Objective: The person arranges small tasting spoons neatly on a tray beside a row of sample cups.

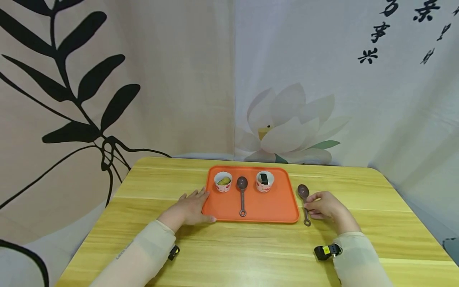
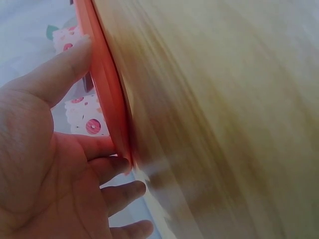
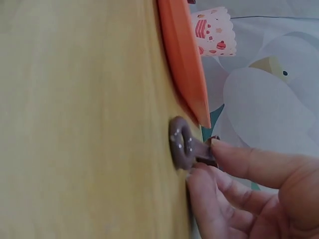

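An orange tray (image 1: 222, 207) lies on the table with two patterned paper cups and a brown spoon (image 1: 242, 195) on it. The left cup (image 1: 223, 187) holds something yellow-green; in the right cup (image 1: 264, 187) sits a dark and white piece. My left hand (image 1: 191, 209) rests at the tray's left end, thumb at the near edge and fingers spread along the side, as the left wrist view also shows. Just right of the tray, my right hand (image 1: 324, 207) pinches the handle of a second brown spoon (image 3: 182, 143) between thumb and fingers, its bowl pointing away from me.
The wooden table (image 1: 251, 255) runs back to a hanging cloth (image 1: 186, 79) printed with black leaves, a lotus and characters. Each wrist wears a small black camera, such as the right one (image 1: 324, 252).
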A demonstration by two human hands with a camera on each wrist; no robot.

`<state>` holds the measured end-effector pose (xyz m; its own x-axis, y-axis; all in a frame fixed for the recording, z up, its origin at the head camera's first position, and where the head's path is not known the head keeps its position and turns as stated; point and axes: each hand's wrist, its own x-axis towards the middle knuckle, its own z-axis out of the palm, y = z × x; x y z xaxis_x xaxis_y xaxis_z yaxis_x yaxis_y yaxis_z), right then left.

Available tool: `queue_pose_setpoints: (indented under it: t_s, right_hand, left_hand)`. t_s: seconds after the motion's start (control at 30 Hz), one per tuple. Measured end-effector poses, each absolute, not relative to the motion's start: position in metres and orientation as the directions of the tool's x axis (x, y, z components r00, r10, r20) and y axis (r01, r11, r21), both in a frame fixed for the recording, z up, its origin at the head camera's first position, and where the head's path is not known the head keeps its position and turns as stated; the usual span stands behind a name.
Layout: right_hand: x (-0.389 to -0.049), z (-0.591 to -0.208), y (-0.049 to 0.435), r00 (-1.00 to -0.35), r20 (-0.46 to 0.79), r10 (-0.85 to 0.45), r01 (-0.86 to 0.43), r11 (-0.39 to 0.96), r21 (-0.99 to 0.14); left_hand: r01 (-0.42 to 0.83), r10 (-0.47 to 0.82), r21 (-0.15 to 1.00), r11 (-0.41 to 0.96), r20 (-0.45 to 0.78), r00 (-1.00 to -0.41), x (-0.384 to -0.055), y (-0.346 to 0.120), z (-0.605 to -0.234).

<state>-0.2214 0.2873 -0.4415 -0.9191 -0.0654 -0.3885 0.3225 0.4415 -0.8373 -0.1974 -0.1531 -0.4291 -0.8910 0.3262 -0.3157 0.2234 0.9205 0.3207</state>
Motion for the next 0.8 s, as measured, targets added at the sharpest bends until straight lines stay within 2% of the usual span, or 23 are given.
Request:
queue_pose_setpoints:
  t_s: [0.2, 0.43, 0.8]
  right_hand:
    - [-0.222, -0.442, 0.283, -0.919, -0.391, -0.054, 0.331, 0.434, -0.838]
    - [-0.224, -0.442, 0.281, -0.921, -0.368, -0.126, 0.294, 0.395, -0.871]
    - [-0.223, -0.443, 0.275, -0.925, -0.375, -0.056, 0.316, 0.431, -0.845]
  left_hand:
    - [0.228, 0.328, 0.317, 0.921, -0.311, -0.892, -0.197, -0.153, -0.429]
    - [0.231, 0.328, 0.308, 0.923, -0.315, -0.891, -0.198, -0.155, -0.431]
    - [0.239, 0.336, 0.306, 0.921, -0.316, -0.888, -0.196, -0.154, -0.428]
